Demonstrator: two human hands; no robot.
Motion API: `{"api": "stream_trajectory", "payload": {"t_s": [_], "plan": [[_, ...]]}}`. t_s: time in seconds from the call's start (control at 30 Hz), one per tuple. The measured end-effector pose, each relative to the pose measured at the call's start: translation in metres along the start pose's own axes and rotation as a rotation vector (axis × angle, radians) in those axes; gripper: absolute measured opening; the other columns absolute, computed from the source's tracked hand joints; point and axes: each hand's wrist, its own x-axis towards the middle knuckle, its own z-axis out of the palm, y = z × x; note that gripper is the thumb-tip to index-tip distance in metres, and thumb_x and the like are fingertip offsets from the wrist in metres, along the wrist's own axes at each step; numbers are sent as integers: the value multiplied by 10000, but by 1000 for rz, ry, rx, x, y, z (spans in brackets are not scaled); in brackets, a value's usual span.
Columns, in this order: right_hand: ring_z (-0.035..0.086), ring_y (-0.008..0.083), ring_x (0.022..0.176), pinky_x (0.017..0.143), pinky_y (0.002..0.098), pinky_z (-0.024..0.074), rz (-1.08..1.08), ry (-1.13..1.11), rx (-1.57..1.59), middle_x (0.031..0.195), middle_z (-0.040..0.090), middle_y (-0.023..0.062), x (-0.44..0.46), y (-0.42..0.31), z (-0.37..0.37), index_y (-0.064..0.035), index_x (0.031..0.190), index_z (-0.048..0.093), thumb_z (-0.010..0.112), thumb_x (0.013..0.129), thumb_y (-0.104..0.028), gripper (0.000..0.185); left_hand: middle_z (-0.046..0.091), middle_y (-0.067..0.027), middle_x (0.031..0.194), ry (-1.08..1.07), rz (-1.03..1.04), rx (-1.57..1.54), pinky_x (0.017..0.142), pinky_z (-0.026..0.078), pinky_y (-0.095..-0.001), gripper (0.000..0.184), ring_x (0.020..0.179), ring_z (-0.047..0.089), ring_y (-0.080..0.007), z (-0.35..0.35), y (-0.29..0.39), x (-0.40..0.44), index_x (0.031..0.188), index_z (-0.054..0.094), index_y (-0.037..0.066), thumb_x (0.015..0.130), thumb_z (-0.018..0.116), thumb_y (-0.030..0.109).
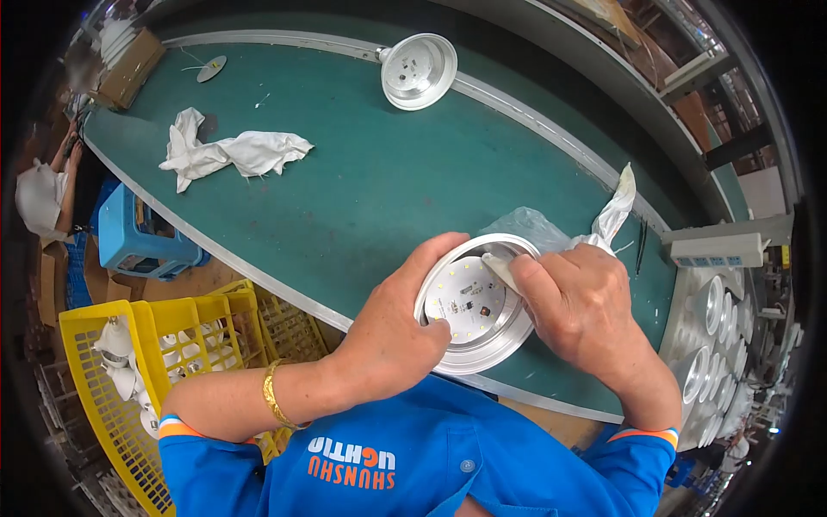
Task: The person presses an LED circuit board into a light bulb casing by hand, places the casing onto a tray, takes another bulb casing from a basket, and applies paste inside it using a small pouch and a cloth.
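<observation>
My left hand (401,314) grips the left rim of a round metal lamp housing (487,355), its thumb inside the rim. Inside the housing lies a white round LED board (469,297) with small yellow chips around its edge. My right hand (573,297) is closed on a white cloth (612,215), and a folded tip of it touches the upper right of the board. Behind the housing lies a clear plastic bag (527,226), partly hidden.
Another lamp housing (419,71) stands at the green table's (345,198) far edge. A crumpled cloth (237,153) and small disc (212,69) lie left. Yellow crates (142,345), a blue stool (142,233) and another person's arm (67,194) are at left; stacked housings (711,370) and a power strip (717,252) at right.
</observation>
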Motion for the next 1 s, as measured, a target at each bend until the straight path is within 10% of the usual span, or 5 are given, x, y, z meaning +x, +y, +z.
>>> {"api": "stream_trajectory", "payload": {"t_s": [1.0], "plan": [[561, 259, 472, 450, 352, 428, 128, -6, 106, 575, 572, 93, 4, -12, 3, -44, 775, 564, 759, 679, -38, 217, 497, -161, 1329, 125, 145, 129, 1052, 397, -353, 750, 1248, 507, -280, 9, -9, -10, 1423, 355, 94, 728, 542, -114]]}}
